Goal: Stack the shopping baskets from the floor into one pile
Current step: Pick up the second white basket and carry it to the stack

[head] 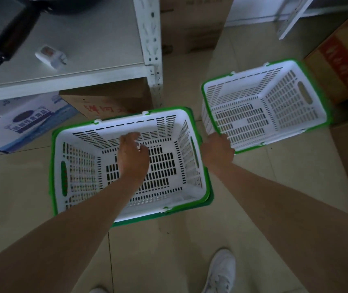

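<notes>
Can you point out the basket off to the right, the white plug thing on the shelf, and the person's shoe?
Right basket [308,87], head view, on its far right wall.
White plug [50,56], head view, on its body.
Shoe [219,271], head view, on its upper.

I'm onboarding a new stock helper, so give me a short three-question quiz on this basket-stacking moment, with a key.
1. True or false: the right hand grips the rim of the basket on the right.
2. Where is the left hand? A) on the shelf B) over the inside of the near basket stack C) on a cardboard box
3. Fill in: under the near white basket's front right corner a second ___ rim shows, so baskets are already nested there.

Key: 1 true; 2 B; 3 green
</notes>
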